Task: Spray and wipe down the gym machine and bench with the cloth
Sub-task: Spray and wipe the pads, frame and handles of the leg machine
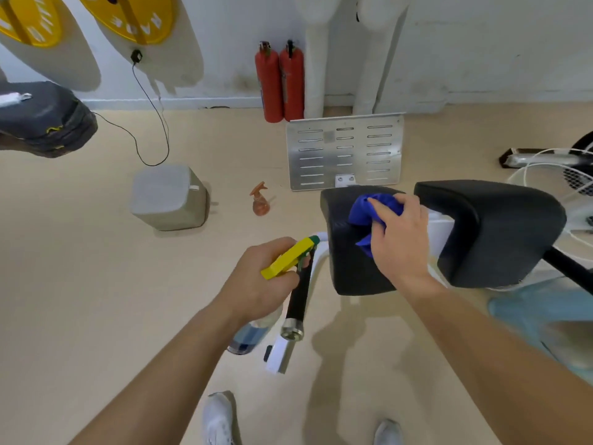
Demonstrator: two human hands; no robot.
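Observation:
My right hand point(398, 242) presses a crumpled blue cloth point(365, 210) onto the top of a black padded machine pad point(349, 268). A second black pad point(491, 232) sits just to its right, joined by a white frame piece point(441, 229). My left hand point(256, 284) grips a spray bottle point(288, 260) with a yellow trigger head and green nozzle; its clear body with blue liquid hangs below my wrist. The nozzle points toward the left pad. A black handle with a metal end cap point(296, 306) slants down beside the bottle.
On the beige floor stand a grey cube box point(170, 197), a small orange spray bottle point(260, 200) and a slotted metal plate point(345, 152). Two red fire extinguishers point(279, 81) lean against the wall. A white fan point(571, 184) is at right. My white shoes point(218, 419) show below.

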